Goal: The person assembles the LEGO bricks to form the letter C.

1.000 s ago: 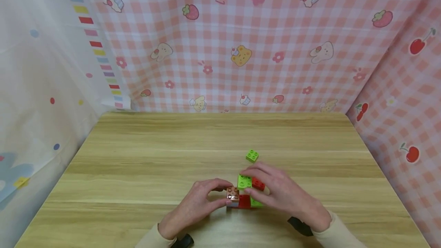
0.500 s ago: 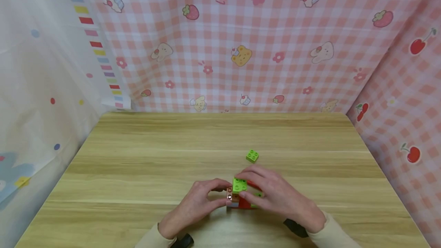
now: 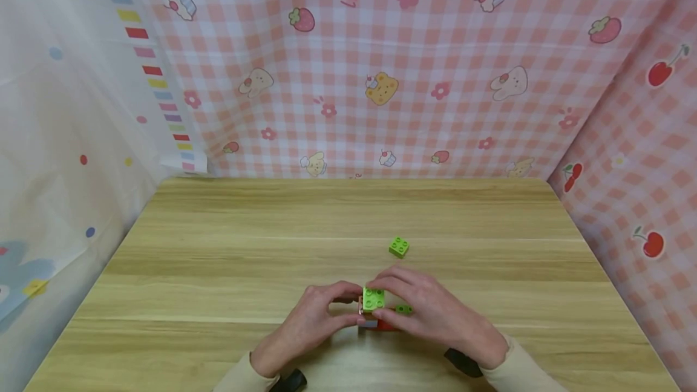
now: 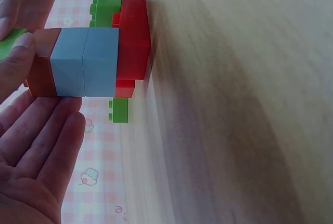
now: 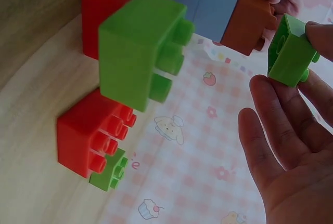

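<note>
A pink checked curtain (image 3: 348, 77) hangs behind a wood-grain table (image 3: 245, 247). The left hand (image 3: 310, 316) pinches a brown block (image 4: 47, 70); the right hand (image 3: 432, 307) pinches a green brick (image 3: 373, 299) just above the brown block. Below the brown block are a long red brick (image 4: 134, 39) and, on it, two stacked blue blocks (image 4: 86, 63). Beyond the brown block lies a loose green brick (image 3: 399, 247).

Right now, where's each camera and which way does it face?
Head: worn on the head, facing forward and down at the table; left hand, right hand and sleeves show.
Left wrist: on that wrist, facing the brown brick; left hand and part of the right hand show.
Right wrist: on that wrist, facing the held green brick; right hand and part of the left hand show.
Both wrist views share the brown brick.
</note>
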{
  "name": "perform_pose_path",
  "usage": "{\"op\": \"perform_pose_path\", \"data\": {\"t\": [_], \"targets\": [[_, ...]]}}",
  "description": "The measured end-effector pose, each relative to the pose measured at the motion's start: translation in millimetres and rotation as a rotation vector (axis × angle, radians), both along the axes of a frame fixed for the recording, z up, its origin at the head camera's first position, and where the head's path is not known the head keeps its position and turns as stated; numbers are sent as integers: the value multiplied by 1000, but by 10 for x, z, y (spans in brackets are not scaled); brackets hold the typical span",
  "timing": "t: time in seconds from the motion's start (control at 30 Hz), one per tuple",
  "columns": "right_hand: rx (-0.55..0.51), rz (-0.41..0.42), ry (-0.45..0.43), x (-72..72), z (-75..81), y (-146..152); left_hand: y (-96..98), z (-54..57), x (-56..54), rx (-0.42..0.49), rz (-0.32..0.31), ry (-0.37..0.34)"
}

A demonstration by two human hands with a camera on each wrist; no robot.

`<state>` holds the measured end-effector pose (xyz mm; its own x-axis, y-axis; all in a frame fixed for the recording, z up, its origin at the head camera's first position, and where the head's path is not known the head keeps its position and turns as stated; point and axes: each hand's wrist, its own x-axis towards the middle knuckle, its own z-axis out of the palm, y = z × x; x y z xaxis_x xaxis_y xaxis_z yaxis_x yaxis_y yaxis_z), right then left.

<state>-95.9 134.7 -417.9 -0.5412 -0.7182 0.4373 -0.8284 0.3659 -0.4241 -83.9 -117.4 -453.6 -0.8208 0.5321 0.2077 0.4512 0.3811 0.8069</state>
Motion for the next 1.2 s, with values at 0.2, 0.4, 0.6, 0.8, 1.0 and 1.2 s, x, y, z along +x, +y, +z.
{"op": "perform_pose_path", "data": {"t": [0.2,0.4,0.6,0.8,1.0,1.2], "targets": [[23,-9,-43,5,-24,-20,6,-2,2,10,5,13],[31,-5,-64,4,-40,-38,13,-5,2,13,12,29],[16,19,-51,-4,-55,-32,7,-6,1,26,1,17],[10,25,-47,-3,-57,-19,2,-13,-4,43,-17,20],[3,32,-47,-4,-53,-21,4,-12,-7,42,-19,17],[-3,37,-36,-5,-48,-28,10,-3,-12,38,-16,27]]}}
